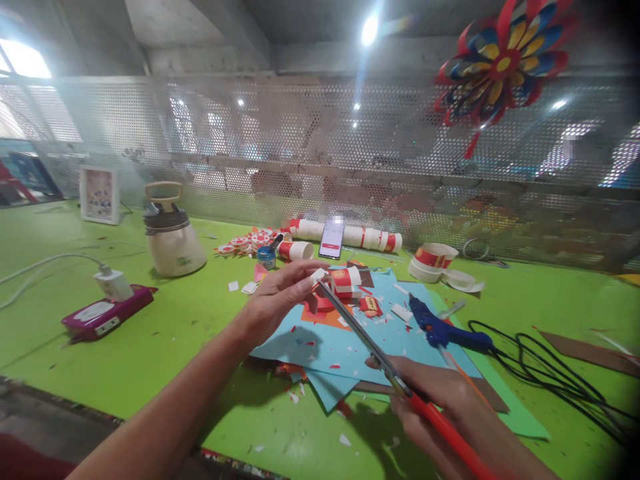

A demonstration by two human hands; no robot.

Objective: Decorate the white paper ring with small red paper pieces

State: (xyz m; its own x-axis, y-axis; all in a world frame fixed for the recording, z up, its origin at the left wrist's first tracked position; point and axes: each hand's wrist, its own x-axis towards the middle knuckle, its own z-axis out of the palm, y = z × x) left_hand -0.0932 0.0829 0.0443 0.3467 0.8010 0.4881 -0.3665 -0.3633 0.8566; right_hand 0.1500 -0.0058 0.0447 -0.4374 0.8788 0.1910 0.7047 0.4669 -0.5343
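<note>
A small red-and-white paper piece is pinched in the left hand above the blue sheet — scissors, gripped by the right hand, are set at its edge; trimming seems unfinished, scraps already strewn on the worktop

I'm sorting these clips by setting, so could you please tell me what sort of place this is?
Probably a craft workbench in a workshop. The right hand holds scissors over blue paper; a glue gun lies nearby, and a paper pinwheel hangs above.

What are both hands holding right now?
Left hand: closed on a small red-and-white paper cup piece.
Right hand: closed on red-handled metal scissors.
</note>
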